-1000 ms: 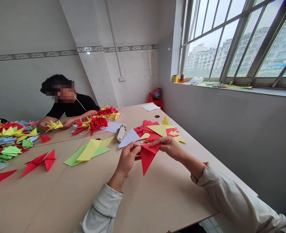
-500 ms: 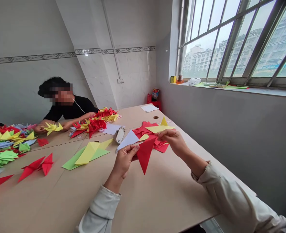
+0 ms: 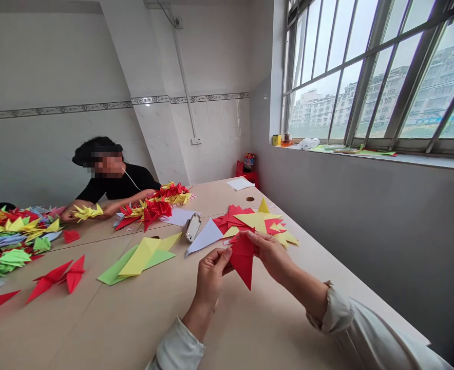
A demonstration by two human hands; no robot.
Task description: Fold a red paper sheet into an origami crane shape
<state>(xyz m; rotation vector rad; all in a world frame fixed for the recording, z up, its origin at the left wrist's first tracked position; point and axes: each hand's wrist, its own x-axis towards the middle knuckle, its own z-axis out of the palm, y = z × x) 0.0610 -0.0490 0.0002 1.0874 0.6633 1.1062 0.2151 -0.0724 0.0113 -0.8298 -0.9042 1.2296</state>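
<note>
A folded red paper (image 3: 243, 261) with a point hanging down is held above the wooden table (image 3: 107, 324). My left hand (image 3: 210, 275) pinches its left edge with thumb and fingers. My right hand (image 3: 271, 253) grips its upper right part, fingers closed over the fold. Just behind the hands lies a loose pile of red and yellow folded sheets (image 3: 256, 222).
A white paper triangle (image 3: 206, 235), a metal clip (image 3: 192, 226) and green and yellow sheets (image 3: 142, 253) lie left of my hands. Folded cranes (image 3: 155, 200) are heaped farther back and at far left (image 3: 13, 231). A person in black (image 3: 109, 177) folds yellow paper. A wall and window stand at right.
My right hand came back from the pile to the red paper. The paper is now folded narrower, and both hands sit closer together on it.
</note>
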